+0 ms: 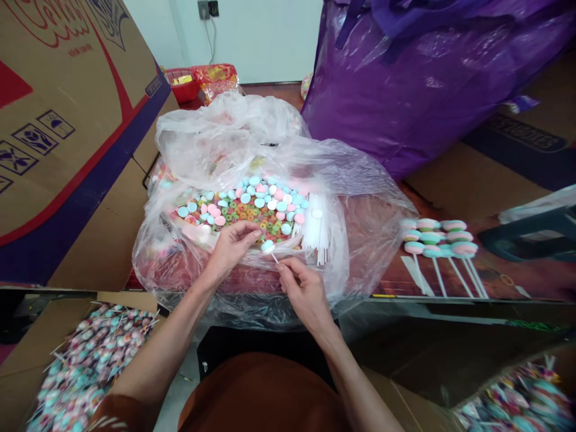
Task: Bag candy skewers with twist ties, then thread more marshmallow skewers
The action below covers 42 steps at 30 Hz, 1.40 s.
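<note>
My left hand (234, 245) pinches a pale blue round candy (267, 245) at the front edge of a clear plastic bag (360, 198). My right hand (302, 288) pinches a thin white stick (274, 258) whose tip meets that candy. Inside the bag lie several loose blue and pink round candies and coloured ring candies (252, 210), with a bundle of white sticks (317, 231) at their right side.
Several finished candy sticks (438, 240) lie on the surface to the right. Boxes of wrapped lollipops sit at lower left (85, 366) and lower right (522, 402). A large cardboard box (67, 120) stands at left, a purple bag (427, 78) behind right.
</note>
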{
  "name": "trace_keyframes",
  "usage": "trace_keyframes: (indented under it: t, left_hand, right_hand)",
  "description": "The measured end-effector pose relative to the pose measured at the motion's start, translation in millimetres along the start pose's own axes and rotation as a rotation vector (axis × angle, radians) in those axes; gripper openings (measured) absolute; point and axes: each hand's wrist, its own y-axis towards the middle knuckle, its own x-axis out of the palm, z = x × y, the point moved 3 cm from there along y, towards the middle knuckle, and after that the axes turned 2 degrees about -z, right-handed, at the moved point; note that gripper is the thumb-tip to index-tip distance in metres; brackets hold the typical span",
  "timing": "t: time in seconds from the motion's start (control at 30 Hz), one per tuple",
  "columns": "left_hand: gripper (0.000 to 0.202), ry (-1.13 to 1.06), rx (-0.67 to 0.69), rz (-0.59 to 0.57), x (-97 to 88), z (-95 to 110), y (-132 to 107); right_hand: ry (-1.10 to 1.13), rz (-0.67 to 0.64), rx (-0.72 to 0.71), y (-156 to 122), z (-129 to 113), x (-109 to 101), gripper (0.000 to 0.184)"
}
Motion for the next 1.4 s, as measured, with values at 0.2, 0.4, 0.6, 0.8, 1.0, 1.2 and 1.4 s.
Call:
trace_keyframes:
  t: [0.2, 0.4, 0.6, 0.8, 1.0, 1.2, 1.4]
  left_hand:
    - [0.054, -0.248, -0.217, 0.052, -5.0, -2.3, -2.2]
    - [0.055, -0.370, -0.359, 0.037, -0.9, -4.1, -16.1]
    - [0.051, -0.270, -0.269, -0.015, 16.3, -2.3, -12.0]
    - [0.015, 0.519, 0.164, 0.020, 45.3, 11.8, 34.9]
    - [0.032, 1.157, 0.192, -0.111, 82.1, 18.9, 52.0]
    - [0.031, 1.305, 0.108, -0.103, 94.7, 17.7, 51.4]
    - [0.029, 0.927, 0.125, -0.016, 56.3, 15.2, 54.2]
  right_hand:
    - [-0.064, 0.037, -0.091, -1.9, 2.5, 10.8, 0.025]
    - [-0.164, 0.105, -0.197, 2.2, -10.0, 21.1, 0.024]
    - [-0.153, 0.141, -0.172, 9.0, -11.4, 14.3, 0.026]
    - [-0.069, 0.344, -0.020, 0.9, 4.7, -22.3, 0.026]
    - [0.082, 0.408, 0.070, -4.2, 20.0, -33.8, 0.030]
    - [0.065, 0.415, 0.042, -3.2, 20.7, -31.0, 0.032]
    - [0.084, 0.398, 0.036, -4.6, 17.7, -31.2, 0.031]
